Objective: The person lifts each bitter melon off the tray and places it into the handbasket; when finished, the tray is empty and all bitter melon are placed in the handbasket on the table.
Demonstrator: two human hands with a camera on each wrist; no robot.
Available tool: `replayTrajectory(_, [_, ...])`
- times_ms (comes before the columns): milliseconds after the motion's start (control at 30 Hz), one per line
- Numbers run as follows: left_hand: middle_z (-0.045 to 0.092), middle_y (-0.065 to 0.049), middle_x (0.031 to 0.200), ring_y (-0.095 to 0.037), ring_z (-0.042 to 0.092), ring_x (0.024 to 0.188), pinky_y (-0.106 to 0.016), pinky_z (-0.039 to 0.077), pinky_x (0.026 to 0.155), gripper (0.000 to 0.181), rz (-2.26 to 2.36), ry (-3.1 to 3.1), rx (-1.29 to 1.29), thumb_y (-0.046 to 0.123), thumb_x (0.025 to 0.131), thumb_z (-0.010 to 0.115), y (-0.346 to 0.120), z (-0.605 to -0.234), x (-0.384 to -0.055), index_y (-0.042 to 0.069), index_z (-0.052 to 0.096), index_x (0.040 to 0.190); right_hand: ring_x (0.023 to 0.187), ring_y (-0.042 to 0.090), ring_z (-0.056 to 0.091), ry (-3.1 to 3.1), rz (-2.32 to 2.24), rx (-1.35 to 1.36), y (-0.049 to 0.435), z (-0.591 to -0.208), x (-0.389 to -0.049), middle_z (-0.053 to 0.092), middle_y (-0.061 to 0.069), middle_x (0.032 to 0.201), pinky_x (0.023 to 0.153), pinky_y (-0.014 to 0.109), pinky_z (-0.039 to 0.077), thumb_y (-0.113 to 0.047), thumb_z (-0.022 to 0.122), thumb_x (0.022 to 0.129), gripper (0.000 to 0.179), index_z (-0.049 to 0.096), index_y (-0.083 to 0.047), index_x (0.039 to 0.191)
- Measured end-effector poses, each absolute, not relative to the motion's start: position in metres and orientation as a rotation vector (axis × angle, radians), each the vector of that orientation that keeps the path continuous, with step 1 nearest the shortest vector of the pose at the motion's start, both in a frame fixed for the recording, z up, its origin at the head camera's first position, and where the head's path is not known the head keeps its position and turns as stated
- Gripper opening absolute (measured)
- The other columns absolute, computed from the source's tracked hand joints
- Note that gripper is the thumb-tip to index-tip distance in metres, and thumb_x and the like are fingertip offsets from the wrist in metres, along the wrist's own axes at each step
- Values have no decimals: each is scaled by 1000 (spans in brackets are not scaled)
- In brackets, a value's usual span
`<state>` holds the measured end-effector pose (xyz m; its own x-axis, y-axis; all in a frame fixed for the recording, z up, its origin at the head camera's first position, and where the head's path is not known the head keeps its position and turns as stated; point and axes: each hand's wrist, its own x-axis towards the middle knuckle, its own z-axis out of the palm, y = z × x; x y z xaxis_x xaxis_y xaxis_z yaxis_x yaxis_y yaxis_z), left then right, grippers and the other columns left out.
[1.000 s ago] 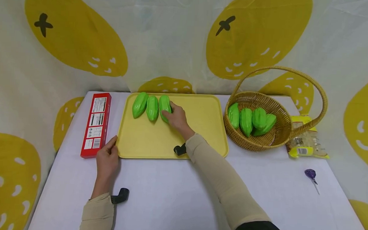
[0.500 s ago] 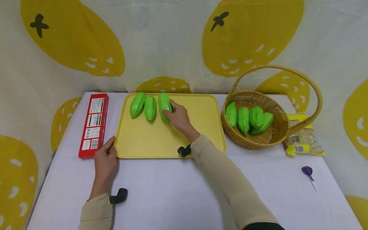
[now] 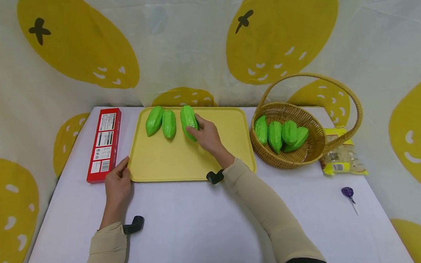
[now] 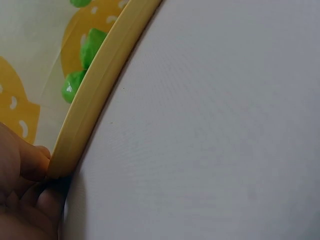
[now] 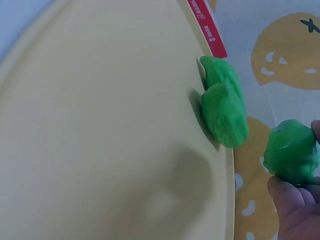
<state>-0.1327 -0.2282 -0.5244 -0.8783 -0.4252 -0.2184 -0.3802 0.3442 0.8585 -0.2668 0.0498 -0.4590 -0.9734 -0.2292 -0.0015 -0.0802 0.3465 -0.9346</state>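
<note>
My right hand (image 3: 207, 138) grips a green ridged star fruit (image 3: 188, 121) between thumb and fingers, over the back of the yellow tray (image 3: 167, 165). In the right wrist view, this star fruit (image 5: 290, 151) appears raised off the tray, with shadow on the surface below. Two more star fruits lie side by side at the tray's back left, a left one (image 3: 154, 120) and a right one (image 3: 169, 124). At the near left corner my left hand (image 3: 118, 186) pinches the tray; the left wrist view shows its thumb on the rim (image 4: 92, 95) and fingers partly hidden underneath.
Right of the tray stands a wicker basket (image 3: 282, 162) with a tall handle and several star fruits inside. A yellow-and-clear packet (image 3: 343, 155) lies beside it, a purple lollipop (image 3: 347, 192) nearer. Left of the tray lies a red box (image 3: 104, 143).
My right hand and its star fruit have shifted slightly right, widening the gap from the other two. The left hand stays at the tray corner. The head view has drifted a little.
</note>
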Motion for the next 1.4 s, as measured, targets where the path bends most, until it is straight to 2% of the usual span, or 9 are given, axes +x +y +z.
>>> replayTrajectory(433, [46, 4, 160, -19, 43, 150, -42, 45, 117, 46, -1583, -2528, 775, 19, 109, 43, -228, -526, -134, 24, 44, 154, 142, 25, 51, 2329, -1874, -234, 75, -447, -243, 44, 13, 160, 109, 37, 52, -27, 69, 98, 71, 35, -8, 158])
replayTrajectory(767, [44, 3, 162, -20, 40, 152, -43, 43, 118, 46, -1606, -2532, 786, 21, 109, 42, -228, -525, -135, 25, 43, 155, 140, 26, 53, 2367, -1902, -267, 106, -439, -227, 45, 14, 159, 108, 39, 53, -27, 69, 98, 72, 34, -7, 158])
replayTrajectory(1033, [43, 5, 162, -19, 39, 152, -43, 43, 118, 46, -1605, -2535, 790, 23, 109, 42, -228, -525, -134, 27, 42, 155, 143, 28, 49, 2312, -2036, -256, 133, -431, -221, 37, 18, 163, 108, 29, 50, -19, 67, 99, 72, 29, -2, 159])
replayTrajectory(1400, [42, 6, 162, -18, 39, 152, -41, 43, 118, 46, -1616, -2535, 784, 24, 110, 41, -229, -525, -134, 29, 41, 155, 142, 27, 50, 2391, -2018, -147, 162, -426, -212, 39, 18, 161, 106, 23, 50, -21, 67, 99, 73, 30, -4, 159])
